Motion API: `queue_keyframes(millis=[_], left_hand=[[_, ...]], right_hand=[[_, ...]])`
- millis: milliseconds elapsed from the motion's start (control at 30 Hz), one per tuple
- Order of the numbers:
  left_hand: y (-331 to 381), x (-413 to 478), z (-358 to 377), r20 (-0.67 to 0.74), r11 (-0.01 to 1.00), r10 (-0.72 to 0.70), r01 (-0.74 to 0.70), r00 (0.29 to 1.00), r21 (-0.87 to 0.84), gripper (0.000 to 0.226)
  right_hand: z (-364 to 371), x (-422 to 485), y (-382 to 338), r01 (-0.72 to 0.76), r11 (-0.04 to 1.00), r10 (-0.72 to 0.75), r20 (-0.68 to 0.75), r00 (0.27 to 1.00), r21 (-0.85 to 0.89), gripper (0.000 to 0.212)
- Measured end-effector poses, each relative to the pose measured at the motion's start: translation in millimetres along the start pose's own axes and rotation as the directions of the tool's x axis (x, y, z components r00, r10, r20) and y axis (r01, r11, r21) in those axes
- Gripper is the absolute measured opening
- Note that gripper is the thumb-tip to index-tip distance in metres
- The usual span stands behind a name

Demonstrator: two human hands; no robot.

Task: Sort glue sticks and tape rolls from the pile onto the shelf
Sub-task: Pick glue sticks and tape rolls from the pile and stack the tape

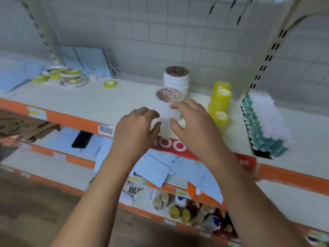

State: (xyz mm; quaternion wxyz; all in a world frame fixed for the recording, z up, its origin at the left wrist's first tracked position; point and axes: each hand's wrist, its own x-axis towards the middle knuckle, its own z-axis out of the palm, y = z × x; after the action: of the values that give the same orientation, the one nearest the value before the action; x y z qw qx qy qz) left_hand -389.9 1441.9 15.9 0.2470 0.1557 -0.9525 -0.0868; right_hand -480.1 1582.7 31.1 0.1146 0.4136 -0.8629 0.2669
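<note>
Shelf [89,100] front edge: my left hand [137,127] and right hand [194,123] curl around tape stack [169,96]; grip blurred, I cannot tell. Bare shelf leftward. Box [263,155], right: glue sticks [258,129].

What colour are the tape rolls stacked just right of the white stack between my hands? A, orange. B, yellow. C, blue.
B: the yellow tape rolls stand stacked right of the white tape stack that the left hand and right hand curl around.

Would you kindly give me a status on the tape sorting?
Left hand, right hand curled either side of front white tape-roll stack with orange-patterned top; grip unclear, blurred. Yellow tape rolls close right.
</note>
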Motion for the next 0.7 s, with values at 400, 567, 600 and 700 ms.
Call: queue_keyframes(millis=[400, 567, 600, 700], left_hand=[[-236, -74, -86, -0.012, 0.955, -0.262, 0.261, 0.965, 0.139, 0.025], [-296, -66, -95, 0.013, 0.943, -0.308, 0.303, 0.951, 0.140, 0.027], [-306, -60, -95, 0.008, 0.943, -0.304, 0.299, 0.953, 0.145, 0.027], [-330, -38, -90, -0.010, 0.949, -0.284, 0.283, 0.959, 0.140, 0.026]], right_hand=[[162, 75, -214, 0.168, 0.978, -0.184, 0.132, 0.974, 0.123, 0.032], [199, 100, -252, 0.156, 0.976, -0.179, 0.154, 0.972, 0.151, 0.028], [204, 107, -255, 0.153, 0.976, -0.177, 0.153, 0.972, 0.152, 0.028], [216, 132, -257, 0.133, 0.979, -0.156, 0.149, 0.976, 0.154, 0.028]])
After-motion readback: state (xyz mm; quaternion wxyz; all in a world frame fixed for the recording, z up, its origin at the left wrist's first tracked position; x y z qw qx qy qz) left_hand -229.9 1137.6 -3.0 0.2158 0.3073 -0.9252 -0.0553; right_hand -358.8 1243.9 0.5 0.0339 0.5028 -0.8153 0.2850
